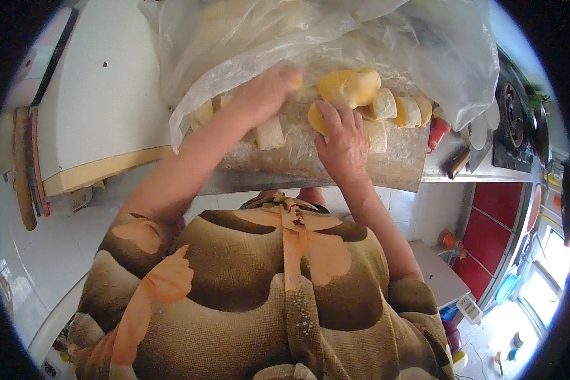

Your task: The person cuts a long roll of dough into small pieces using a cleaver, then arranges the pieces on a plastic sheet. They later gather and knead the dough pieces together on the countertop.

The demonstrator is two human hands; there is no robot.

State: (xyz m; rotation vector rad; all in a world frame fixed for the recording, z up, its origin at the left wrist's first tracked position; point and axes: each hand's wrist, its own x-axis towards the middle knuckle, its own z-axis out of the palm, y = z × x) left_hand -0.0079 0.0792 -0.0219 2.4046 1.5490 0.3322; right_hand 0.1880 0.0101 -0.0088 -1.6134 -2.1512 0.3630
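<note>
My right hand [346, 137] rests over a yellow dough piece [316, 118] on a floured wooden board [294, 164], with fingers and thumb around it. Motion blurs my left hand [278, 85], which is reaching over the far part of the board beside the edge of a clear plastic sheet [247, 57]. A bit of yellow shows at its fingertips; whether it is held cannot be made out. Beyond my right hand lies a larger yellow dough lump [349, 86]. Floury pale dough pieces [269, 134] lie to the left, and cut yellow-and-white pieces [407, 112] to the right.
The plastic sheet covers the board's far side. Right of the board are a red object [438, 134], a knife with a wooden handle [459, 162] and a gas hob [510, 114]. A white surface [104, 95] with a yellowish edge stands at left.
</note>
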